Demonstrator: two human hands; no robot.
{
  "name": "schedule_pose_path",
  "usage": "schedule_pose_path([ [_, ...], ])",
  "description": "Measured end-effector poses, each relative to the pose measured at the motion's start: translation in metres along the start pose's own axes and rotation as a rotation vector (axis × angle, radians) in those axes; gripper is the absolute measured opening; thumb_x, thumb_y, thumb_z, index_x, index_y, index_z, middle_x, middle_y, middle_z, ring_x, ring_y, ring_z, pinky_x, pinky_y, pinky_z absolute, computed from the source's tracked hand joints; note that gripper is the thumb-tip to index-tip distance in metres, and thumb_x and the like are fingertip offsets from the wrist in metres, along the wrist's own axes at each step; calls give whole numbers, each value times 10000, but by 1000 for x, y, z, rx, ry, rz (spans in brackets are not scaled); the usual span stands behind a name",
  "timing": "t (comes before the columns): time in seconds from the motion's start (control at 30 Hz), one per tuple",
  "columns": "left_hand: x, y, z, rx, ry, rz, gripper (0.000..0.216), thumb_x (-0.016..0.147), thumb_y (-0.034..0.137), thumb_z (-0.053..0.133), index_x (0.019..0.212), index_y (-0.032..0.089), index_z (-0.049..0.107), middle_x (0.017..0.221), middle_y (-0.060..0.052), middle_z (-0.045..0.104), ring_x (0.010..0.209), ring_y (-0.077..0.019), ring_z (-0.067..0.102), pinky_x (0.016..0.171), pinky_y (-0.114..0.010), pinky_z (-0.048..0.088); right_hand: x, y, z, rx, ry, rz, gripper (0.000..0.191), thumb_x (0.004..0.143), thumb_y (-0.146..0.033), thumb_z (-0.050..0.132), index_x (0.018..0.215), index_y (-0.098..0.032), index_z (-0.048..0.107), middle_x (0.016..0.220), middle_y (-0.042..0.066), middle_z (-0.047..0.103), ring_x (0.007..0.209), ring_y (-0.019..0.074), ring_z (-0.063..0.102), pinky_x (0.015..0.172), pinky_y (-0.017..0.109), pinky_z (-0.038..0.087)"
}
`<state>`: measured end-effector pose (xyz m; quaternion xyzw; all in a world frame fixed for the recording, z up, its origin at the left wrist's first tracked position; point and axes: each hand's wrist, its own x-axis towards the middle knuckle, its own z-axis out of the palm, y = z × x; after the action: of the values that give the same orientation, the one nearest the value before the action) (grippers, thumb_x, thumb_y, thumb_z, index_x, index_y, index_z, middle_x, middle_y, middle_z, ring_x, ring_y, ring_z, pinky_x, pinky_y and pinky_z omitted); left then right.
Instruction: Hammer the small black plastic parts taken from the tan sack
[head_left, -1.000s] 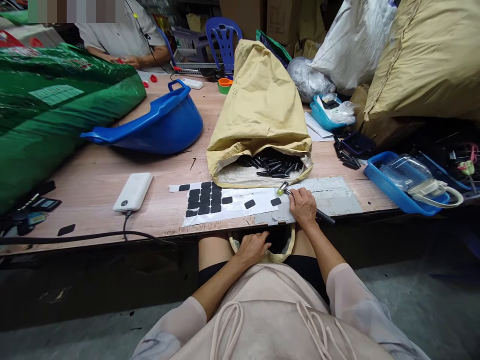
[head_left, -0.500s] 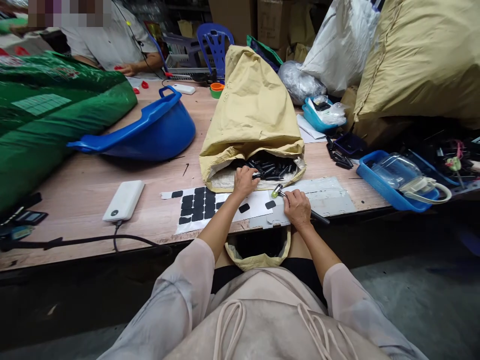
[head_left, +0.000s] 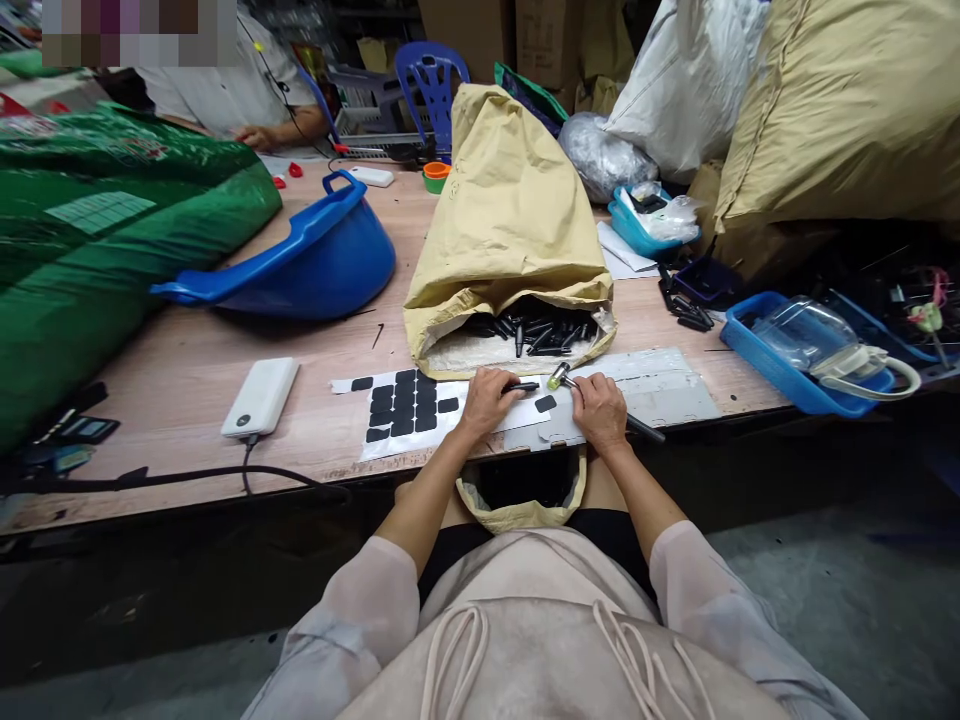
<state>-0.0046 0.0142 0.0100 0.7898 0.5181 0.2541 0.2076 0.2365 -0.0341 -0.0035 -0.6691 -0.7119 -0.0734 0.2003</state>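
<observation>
My left hand [head_left: 486, 399] is closed round a slim black stick-shaped part [head_left: 523, 386], holding it flat on the white backing sheet [head_left: 465, 410]. My right hand [head_left: 600, 408] grips a small hammer [head_left: 559, 377] with a green-and-metal head, its dark handle sticking out to the right. A loose black pad [head_left: 545, 403] lies on the sheet between my hands, and a block of several black pads [head_left: 405, 405] sits further left. Just behind my hands lies a tan sack [head_left: 514, 215], its mouth full of the same black parts [head_left: 540, 333].
A white power bank [head_left: 260, 397] with a cable lies left, a blue basin [head_left: 300, 265] and a green sack [head_left: 97, 240] beyond it. Right are a blue tray [head_left: 780, 365] and large bags [head_left: 840, 120]. Another person [head_left: 240, 95] works at the far end. A small bag [head_left: 521, 500] hangs under the table edge.
My left hand rose from my lap, reached into the sack's mouth, then came back to the white sheet holding a black part. My right hand stayed put with the hammer.
</observation>
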Motion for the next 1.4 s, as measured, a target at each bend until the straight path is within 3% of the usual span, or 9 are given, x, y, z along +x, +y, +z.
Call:
schedule_pose_path([
  [0.13,-13,4,13,-19,4,16,148,929,312,691,1054,244,731,1041,-52,725,1036,-252,581,980,-406,425,0,1,1,6,21,-20,250,1018,-280,514,1159,-213,710,1008,101,631,941,255,484,798,355,353],
  [0.33,-11,4,12,-17,-13,30,160,895,341,750,1024,247,766,966,-48,713,1013,-253,574,970,-402,420,3,6,-3,27,-8,-41,263,1018,-276,512,1163,-223,725,1003,95,650,929,248,507,792,343,381],
  [0.67,-10,1,15,-47,-18,-27,151,885,334,753,1018,270,785,984,-41,734,1038,-260,582,996,-423,425,-6,-23,-19,388,38,-51,393,1080,-298,385,1321,-198,679,1043,102,683,983,217,643,885,303,515],
  [0.8,-9,1,15,-58,-11,-21,150,881,330,762,1017,271,791,980,-43,735,1027,-258,588,991,-427,430,-15,-34,-23,352,46,-91,401,1088,-293,379,1348,-197,670,1071,112,690,1006,216,651,909,296,516],
  [1.03,-8,2,16,-63,-6,-25,151,870,315,784,1011,261,792,966,-43,732,1027,-258,592,986,-418,434,-16,-37,-23,357,20,-34,394,1089,-304,381,1315,-215,692,1050,106,698,991,225,666,895,318,536],
  [1.27,-7,-1,18,-53,-16,-35,175,867,343,793,1023,264,785,985,-46,717,1029,-258,581,971,-413,435,-16,-53,-22,361,-33,-114,375,1093,-312,396,1290,-206,697,1037,95,697,963,210,657,890,294,522],
  [1.4,-7,-1,18,-54,-13,-32,183,863,339,795,1030,264,791,975,-44,714,1032,-259,580,976,-412,436,-10,-45,-15,333,-4,-90,377,1091,-320,390,1276,-223,704,1042,89,692,970,207,646,886,291,506],
])
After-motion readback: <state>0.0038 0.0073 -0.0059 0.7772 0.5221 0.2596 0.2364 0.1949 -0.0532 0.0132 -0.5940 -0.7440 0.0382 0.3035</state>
